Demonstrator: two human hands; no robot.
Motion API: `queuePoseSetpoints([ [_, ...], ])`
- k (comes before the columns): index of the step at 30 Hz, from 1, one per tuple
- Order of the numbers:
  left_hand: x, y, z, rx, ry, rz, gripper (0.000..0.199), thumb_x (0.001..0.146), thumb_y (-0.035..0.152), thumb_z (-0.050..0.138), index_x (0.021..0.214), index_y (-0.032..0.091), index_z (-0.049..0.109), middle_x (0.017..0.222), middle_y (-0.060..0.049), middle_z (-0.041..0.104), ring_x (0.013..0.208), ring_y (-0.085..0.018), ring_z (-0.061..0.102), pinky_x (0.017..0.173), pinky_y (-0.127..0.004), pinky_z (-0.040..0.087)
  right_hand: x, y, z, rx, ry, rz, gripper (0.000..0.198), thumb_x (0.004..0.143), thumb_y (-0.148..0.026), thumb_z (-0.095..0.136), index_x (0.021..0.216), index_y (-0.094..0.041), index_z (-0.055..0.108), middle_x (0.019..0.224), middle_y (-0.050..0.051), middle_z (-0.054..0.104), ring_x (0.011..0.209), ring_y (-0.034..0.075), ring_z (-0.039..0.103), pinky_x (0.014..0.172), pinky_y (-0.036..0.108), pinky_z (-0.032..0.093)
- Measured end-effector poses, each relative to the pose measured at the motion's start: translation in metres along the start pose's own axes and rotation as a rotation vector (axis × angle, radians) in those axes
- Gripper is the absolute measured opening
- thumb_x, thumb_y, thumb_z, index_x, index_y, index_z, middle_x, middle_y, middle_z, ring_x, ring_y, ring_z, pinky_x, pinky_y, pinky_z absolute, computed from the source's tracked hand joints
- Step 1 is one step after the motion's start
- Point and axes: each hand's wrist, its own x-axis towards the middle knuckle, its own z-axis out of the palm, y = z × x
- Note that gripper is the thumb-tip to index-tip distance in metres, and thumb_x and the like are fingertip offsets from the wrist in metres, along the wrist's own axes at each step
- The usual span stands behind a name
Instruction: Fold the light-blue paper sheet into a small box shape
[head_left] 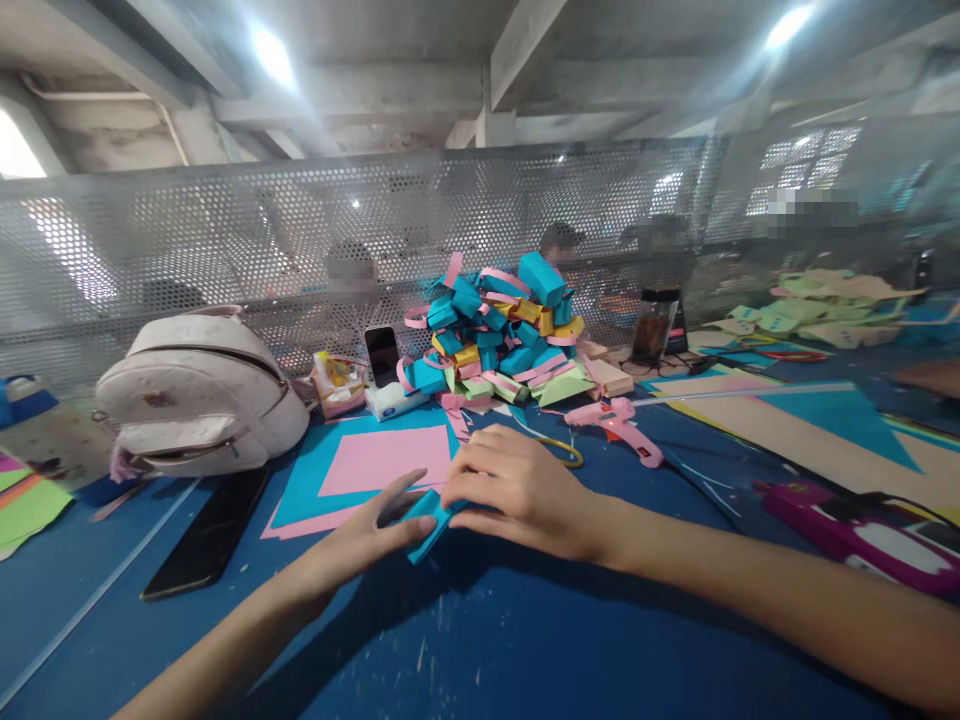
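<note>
A small folded piece of blue paper (426, 540) is held just above the blue table, between my two hands. My left hand (375, 520) grips its left side, thumb in front and fingers behind. From above, the curled fingers of my right hand (517, 490) pinch its right end and hide part of it. Behind my hands lie a pink sheet (390, 460) and larger blue sheets (300, 490). A pink hot glue gun (619, 425) rests on its side beyond my right hand, its black cord trailing right.
A heap of blue, yellow and pink folded paper pieces (487, 340) rises at the back. Left are a white backpack (202, 390) and a black phone (210, 535). A magenta power strip (855, 535), large paper sheets (795, 430) and a dark jar (655, 325) are right. A perforated metal screen (420, 200) stands behind.
</note>
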Motion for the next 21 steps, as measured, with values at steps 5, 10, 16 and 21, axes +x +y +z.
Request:
queuePoseSetpoints([
  [5,-0.002,0.002,0.004,-0.032,0.016,-0.012,0.091,0.077,0.065,0.065,0.150,0.025,0.029,0.154,-0.010,0.036,0.144,-0.032,0.025,0.116,-0.048,0.026,0.000,-0.003,0.001,-0.050,0.031,-0.050,0.014,0.096,-0.029,0.056,0.094,-0.020,0.067,0.095,0.003,0.066,0.089,0.017,0.052,0.081,0.031,0.035],
  [10,-0.006,-0.003,-0.002,-0.033,-0.012,-0.006,0.082,0.082,0.063,0.060,0.150,0.030,0.029,0.154,-0.007,0.035,0.144,-0.032,0.025,0.116,-0.051,0.024,0.000,-0.002,0.000,-0.043,0.046,-0.070,0.015,0.097,-0.028,0.055,0.094,-0.020,0.067,0.095,0.001,0.068,0.088,0.017,0.052,0.080,0.031,0.034],
  [16,-0.009,0.002,-0.006,-0.093,-0.039,0.003,0.075,0.085,0.059,0.060,0.148,0.031,0.032,0.152,-0.005,0.039,0.143,-0.029,0.028,0.116,-0.046,0.024,0.000,-0.001,-0.001,-0.012,0.012,-0.061,0.016,0.098,-0.029,0.054,0.097,-0.021,0.068,0.095,0.001,0.070,0.088,0.017,0.053,0.080,0.031,0.034],
  [21,-0.008,0.003,-0.005,-0.103,-0.051,0.005,0.075,0.085,0.058,0.061,0.149,0.030,0.031,0.152,-0.006,0.040,0.143,-0.028,0.028,0.117,-0.047,0.023,0.000,0.000,-0.002,-0.007,-0.018,-0.053,0.015,0.097,-0.029,0.055,0.097,-0.021,0.068,0.095,0.001,0.070,0.089,0.017,0.052,0.080,0.031,0.034],
])
